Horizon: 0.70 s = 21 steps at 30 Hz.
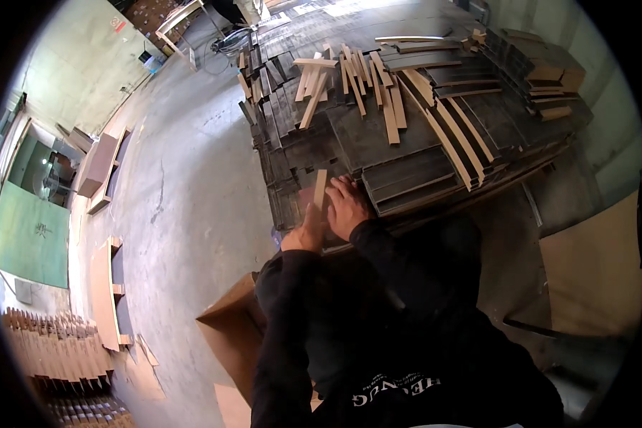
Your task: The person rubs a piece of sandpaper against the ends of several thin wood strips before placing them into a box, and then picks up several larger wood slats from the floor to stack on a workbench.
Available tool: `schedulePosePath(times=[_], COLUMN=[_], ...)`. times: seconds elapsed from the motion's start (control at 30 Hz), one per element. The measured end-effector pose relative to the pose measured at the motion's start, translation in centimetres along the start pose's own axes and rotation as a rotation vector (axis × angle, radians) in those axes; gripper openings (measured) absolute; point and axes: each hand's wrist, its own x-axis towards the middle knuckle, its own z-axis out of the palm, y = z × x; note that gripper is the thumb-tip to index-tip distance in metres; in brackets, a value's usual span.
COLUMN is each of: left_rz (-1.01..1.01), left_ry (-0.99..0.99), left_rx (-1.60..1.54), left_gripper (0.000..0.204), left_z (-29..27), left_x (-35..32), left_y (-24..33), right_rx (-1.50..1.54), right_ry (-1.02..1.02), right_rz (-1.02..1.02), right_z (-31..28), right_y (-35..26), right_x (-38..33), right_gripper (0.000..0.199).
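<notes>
A short light-brown strip (321,187), wood or stiff board, stands out from between my hands at the near left corner of a dark worktop (349,135). My left hand (304,232) is closed on its lower end, with a finger along its side. Just to the right, my right hand (348,208) rests with its fingers stretched forward, fingertips close to the strip. Under the strip lies a dull reddish patch (306,195), partly covered by my left hand. My palms hide the strip's near end.
Loose light strips (364,75) lie scattered farther back, with longer curved-looking strips (460,135) to the right. Dark slats (410,180) sit beside my right hand. An open cardboard box (228,314) stands by my left side. Stacked cardboard pieces (57,346) are at the lower left.
</notes>
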Motion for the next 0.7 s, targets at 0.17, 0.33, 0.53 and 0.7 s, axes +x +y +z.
schedulePosePath(times=[0.17, 0.33, 0.53, 0.7], left_rz=[0.080, 0.018, 0.162, 0.127], left_ry=[0.013, 0.053, 0.109, 0.108], left_rx=[-0.318, -0.513, -0.505, -0.545], left_gripper=[0.051, 0.043, 0.044, 0.046], left_z=[0.5, 2.4, 2.3, 1.4], left_x=[-3.5, -3.2, 1.1, -5.7], left_y=[-1.7, -3.8, -3.5, -2.6], right_rx=[0.026, 0.049, -0.028, 0.014], right_ry=[-0.029, -0.015, -0.060, -0.128], right_rz=[0.016, 0.032, 0.037, 0.021], right_z=[-0.7, -0.2, -0.6, -1.0], right_y=[0.8, 0.0, 0.4, -0.3], right_x=[-0.5, -0.1, -0.2, -0.6], right_gripper=[0.035, 0.037, 0.040, 0.039])
